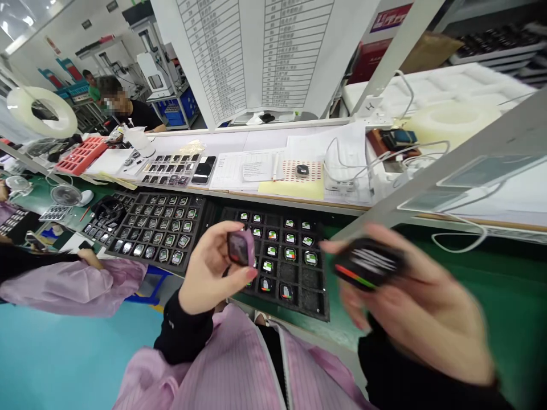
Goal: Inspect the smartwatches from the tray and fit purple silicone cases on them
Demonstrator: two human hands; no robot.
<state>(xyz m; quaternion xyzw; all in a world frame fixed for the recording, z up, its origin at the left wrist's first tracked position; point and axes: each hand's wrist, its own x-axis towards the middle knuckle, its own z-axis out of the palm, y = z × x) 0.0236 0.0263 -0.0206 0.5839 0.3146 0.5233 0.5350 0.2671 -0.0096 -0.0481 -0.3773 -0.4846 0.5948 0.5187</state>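
Between the thumb and fingers of my left hand is a small watch case with a purple edge and a dark face. My right hand, blurred by motion, grips a black smartwatch; its lit screen shows white lines of text above an orange and green stripe. Below and between both hands lies a black foam tray of square compartments. Several watch faces with white and green screens sit in it, and a few compartments at its right side hold nothing. My left hand covers part of this tray.
A second black tray full of watch faces lies to the left. On the shelf are a phone, papers and a single watch case. A slanted metal post stands at right. A co-worker's pink sleeve is at left.
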